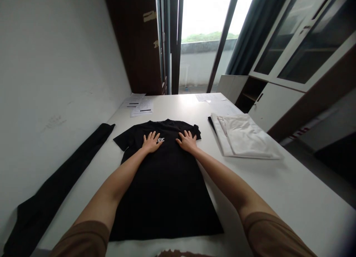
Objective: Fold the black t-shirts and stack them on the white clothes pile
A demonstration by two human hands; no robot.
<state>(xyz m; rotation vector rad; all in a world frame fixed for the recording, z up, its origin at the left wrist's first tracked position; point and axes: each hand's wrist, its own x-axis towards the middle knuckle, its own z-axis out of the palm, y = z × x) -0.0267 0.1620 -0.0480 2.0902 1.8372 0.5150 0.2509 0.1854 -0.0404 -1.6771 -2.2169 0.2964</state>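
A black T-shirt (167, 197) lies spread on the white table (278, 190), its collar end away from me and its hem near me. My left hand (151, 142) rests flat on the upper left chest, fingers spread, partly covering a small white print. On the upper right chest lies my right hand (187, 141), also with its fingers apart. The shirt's left sleeve lies flat out to the side, while the right sleeve looks bunched up. Neither hand holds anything.
Folded white cloth (244, 136) lies at the right, with a dark edge showing beside it. A long black garment (61, 183) runs along the wall at the left. Papers (142, 106) lie at the far left of the table, and more sheets (219, 103) at the far right.
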